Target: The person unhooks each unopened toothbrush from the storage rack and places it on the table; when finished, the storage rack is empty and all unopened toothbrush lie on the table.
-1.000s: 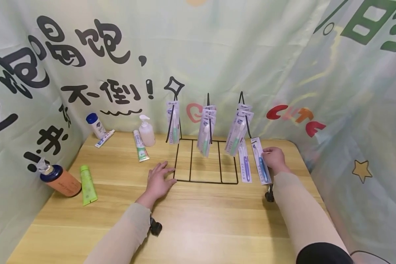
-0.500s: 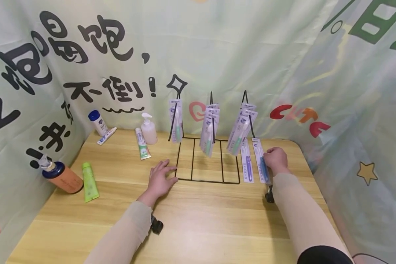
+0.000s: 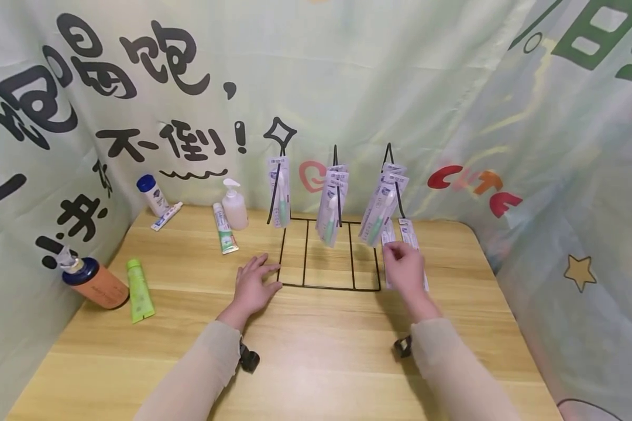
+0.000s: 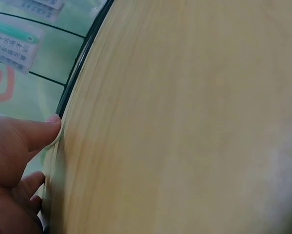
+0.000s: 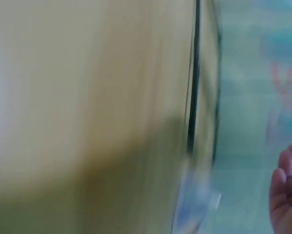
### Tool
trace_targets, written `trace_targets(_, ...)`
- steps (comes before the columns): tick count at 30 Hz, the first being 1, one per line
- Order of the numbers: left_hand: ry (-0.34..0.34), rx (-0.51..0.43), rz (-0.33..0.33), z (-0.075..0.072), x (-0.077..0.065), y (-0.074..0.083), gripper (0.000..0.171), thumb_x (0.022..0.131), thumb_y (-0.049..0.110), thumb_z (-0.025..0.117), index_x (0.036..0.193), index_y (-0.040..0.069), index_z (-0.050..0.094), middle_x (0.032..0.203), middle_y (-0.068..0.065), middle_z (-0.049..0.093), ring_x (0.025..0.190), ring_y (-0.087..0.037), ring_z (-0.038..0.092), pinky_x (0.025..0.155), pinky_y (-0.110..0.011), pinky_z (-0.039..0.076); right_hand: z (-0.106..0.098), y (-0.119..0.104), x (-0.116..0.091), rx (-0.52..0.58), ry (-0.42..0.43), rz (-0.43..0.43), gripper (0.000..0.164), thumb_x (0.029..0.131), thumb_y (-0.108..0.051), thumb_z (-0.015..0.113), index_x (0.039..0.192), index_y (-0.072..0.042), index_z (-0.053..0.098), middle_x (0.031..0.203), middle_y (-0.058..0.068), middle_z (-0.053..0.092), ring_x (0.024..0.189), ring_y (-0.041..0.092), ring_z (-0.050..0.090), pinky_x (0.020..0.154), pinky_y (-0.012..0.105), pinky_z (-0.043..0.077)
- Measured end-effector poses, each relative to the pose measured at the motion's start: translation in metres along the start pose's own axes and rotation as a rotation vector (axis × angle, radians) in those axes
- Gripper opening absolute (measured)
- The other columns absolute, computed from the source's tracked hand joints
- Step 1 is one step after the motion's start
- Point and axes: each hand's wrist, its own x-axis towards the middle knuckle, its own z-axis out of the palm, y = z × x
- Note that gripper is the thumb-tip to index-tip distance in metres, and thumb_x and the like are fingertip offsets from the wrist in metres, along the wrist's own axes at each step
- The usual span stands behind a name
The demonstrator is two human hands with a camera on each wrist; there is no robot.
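Observation:
My left hand point(image 3: 254, 285) rests on the table with fingers spread, its thumb and a fingertip right at the front left corner of a black wire rack point(image 3: 329, 287). In the left wrist view, the thumb point(image 4: 43, 130) meets the dark rack wire point(image 4: 77, 68). Above two packaged toothbrushes lying right of the rack is my right hand point(image 3: 404, 270), fingers loosely bent, nothing visible in them. It hides much of the purple-toned pack point(image 3: 387, 234) and the blue-toned pack point(image 3: 409, 231). The right wrist view is blurred; bent fingers point(image 5: 284, 183) show at its edge.
Packaged toothbrushes hang from the rack's three hooks: left pack point(image 3: 279, 193), middle packs point(image 3: 330, 204), right packs point(image 3: 381, 204). Leftward stand a pump bottle point(image 3: 235, 209), toothpaste tube point(image 3: 225, 231), blue-capped bottle point(image 3: 154, 196), small tube point(image 3: 166, 216), green tube point(image 3: 140, 292) and orange pump bottle point(image 3: 97, 285).
My right hand has let go of the right-hand toothbrush pack's edge and moved left over the two lying packs. The left hand stays at the rack corner.

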Motion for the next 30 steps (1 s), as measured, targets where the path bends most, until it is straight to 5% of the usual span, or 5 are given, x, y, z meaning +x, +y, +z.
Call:
trace_targets(6, -0.022, 0.007, -0.010, -0.002, 0.001, -0.002, 0.048, 0.095, 0.023, 0.081, 0.139, 0.009, 0.069, 0.168, -0.021, 0.036, 0.157, -0.047, 0.022, 0.124, -0.072, 0.001, 0.057, -0.051, -0.054, 0.286, -0.043, -0.284, 0.008, 0.092, 0.012, 0.071, 0.099, 0.010, 0.074, 0.089, 0.021, 0.075, 0.072, 0.015, 0.065, 0.067, 0.018, 0.056)
trace_targets(11, -0.006, 0.007, -0.007, 0.001, -0.003, -0.001, 0.046, 0.094, 0.021, 0.082, 0.136, 0.008, 0.071, 0.166, -0.022, 0.038, 0.156, -0.049, 0.024, 0.123, -0.073, 0.004, 0.096, -0.075, -0.054, 0.320, -0.168, -0.399, 0.018, 0.094, 0.006, 0.074, 0.112, 0.006, 0.073, 0.107, 0.017, 0.077, 0.094, 0.031, 0.074, 0.088, 0.035, 0.062)
trace_targets(17, 0.002, 0.020, 0.006, 0.002, -0.002, -0.001, 0.045, 0.094, 0.021, 0.081, 0.135, 0.007, 0.071, 0.165, -0.023, 0.040, 0.155, -0.049, 0.026, 0.123, -0.074, 0.006, 0.122, -0.107, -0.035, 0.267, -0.280, -0.348, 0.045, 0.098, -0.002, 0.072, 0.141, 0.004, 0.059, 0.136, 0.019, 0.065, 0.126, 0.035, 0.063, 0.110, 0.044, 0.051)
trace_targets(24, 0.026, 0.050, 0.012, 0.000, -0.001, -0.004, 0.045, 0.093, 0.022, 0.082, 0.133, 0.006, 0.072, 0.163, -0.023, 0.043, 0.154, -0.050, 0.029, 0.123, -0.075, 0.009, 0.151, -0.141, -0.015, 0.339, -0.246, -0.180, 0.056, 0.104, -0.007, 0.064, 0.155, 0.004, 0.043, 0.153, 0.022, 0.053, 0.139, 0.035, 0.053, 0.118, 0.045, 0.044)
trace_targets(30, 0.041, 0.045, 0.040, 0.003, 0.001, -0.001, 0.042, 0.091, 0.020, 0.081, 0.130, 0.005, 0.074, 0.161, -0.025, 0.045, 0.152, -0.053, 0.031, 0.120, -0.078, 0.012, 0.161, -0.160, 0.005, 0.364, -0.202, -0.073, 0.051, 0.107, -0.008, 0.060, 0.155, 0.001, 0.045, 0.154, 0.018, 0.053, 0.141, 0.032, 0.051, 0.117, 0.043, 0.044)
